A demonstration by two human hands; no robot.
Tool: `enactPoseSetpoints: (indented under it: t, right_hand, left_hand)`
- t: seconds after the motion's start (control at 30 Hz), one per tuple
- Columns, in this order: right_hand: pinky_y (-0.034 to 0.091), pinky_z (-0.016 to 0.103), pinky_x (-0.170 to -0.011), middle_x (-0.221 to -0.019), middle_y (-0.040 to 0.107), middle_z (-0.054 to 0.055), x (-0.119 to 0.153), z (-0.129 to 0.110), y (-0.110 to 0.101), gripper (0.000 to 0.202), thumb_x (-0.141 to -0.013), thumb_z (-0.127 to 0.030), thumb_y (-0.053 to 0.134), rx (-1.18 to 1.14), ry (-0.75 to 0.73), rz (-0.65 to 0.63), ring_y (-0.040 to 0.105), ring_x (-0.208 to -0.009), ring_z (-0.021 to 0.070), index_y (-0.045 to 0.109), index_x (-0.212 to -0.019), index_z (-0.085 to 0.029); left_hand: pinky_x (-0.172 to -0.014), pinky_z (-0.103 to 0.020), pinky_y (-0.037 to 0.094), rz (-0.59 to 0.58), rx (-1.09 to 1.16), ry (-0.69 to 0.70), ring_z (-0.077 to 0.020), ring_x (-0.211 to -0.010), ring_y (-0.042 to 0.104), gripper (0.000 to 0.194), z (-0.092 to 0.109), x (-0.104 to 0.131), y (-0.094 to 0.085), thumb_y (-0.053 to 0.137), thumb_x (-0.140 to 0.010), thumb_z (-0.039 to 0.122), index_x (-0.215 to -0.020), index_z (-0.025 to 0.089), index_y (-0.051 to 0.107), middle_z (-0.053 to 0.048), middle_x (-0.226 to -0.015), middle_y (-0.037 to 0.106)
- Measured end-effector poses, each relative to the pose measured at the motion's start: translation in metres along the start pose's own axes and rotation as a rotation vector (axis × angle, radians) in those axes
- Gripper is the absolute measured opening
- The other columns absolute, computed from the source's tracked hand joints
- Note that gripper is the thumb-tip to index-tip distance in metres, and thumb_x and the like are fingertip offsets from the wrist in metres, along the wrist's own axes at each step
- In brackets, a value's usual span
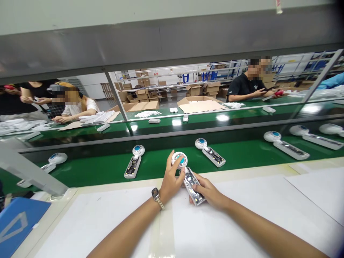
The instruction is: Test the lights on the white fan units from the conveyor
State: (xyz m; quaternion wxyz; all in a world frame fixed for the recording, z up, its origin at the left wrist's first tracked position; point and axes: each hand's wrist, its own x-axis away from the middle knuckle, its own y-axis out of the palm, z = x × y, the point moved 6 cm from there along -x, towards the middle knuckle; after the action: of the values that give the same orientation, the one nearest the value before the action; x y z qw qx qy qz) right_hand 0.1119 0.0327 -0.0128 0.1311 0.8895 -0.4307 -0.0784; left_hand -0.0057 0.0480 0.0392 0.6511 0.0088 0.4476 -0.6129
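Both my hands hold one white handheld fan [194, 190], tilted above the near edge of the green conveyor belt. Its round head has a blue centre, and the open handle shows a dark circuit board. My left hand [173, 177] grips the fan head, fingers around its rim and over its front. The handle lies in my right hand [208, 191], with the thumb on the board side. Similar open fans lie on the belt, one to the left [132, 166] and another to the right [214, 156].
More fans [291, 148] lie along the green belt [161, 152]. White sheets [120, 222] cover the near table. A blue folder-like object [24, 222] is at the lower left. Metal posts [116, 95] stand between me and several people working across the line, near cardboard boxes [200, 104].
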Motion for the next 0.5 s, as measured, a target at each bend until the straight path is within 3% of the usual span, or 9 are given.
enactPoseSetpoints:
  t: [0.27,0.4,0.5]
  right_hand:
    - [0.047,0.028,-0.050,-0.079,0.059,0.000,0.001,-0.002,0.003,0.050,-0.078,-0.034,0.058,-0.006,0.012,0.027,0.062,-0.055,0.0161,0.039,-0.123,-0.024]
    - [0.048,0.030,-0.049,-0.100,0.058,0.005,0.002,-0.009,-0.005,0.063,-0.076,-0.037,0.059,0.009,-0.105,0.202,0.060,-0.051,0.0135,0.027,-0.129,-0.028]
    - [0.050,0.032,-0.053,-0.110,0.055,0.008,0.005,-0.024,-0.026,0.062,-0.076,-0.039,0.058,0.063,-0.241,0.402,0.060,-0.053,0.0133,0.025,-0.128,-0.028]
  left_hand:
    - [-0.103,-0.043,0.029,-0.005,-0.006,-0.004,-0.0259,-0.128,0.024,0.039,0.000,0.000,0.000,0.040,-0.089,0.026,-0.128,0.023,0.040,-0.008,-0.143,0.015]
    - [-0.105,-0.044,0.025,-0.022,-0.027,0.045,-0.0253,-0.131,0.017,0.046,0.002,0.001,0.001,0.038,-0.090,0.026,-0.134,0.024,0.029,-0.007,-0.146,0.006]
    - [-0.104,-0.044,0.026,-0.018,-0.009,0.041,-0.0238,-0.131,0.018,0.059,0.000,0.001,0.001,0.039,-0.089,0.025,-0.139,0.024,0.008,-0.009,-0.146,0.010]
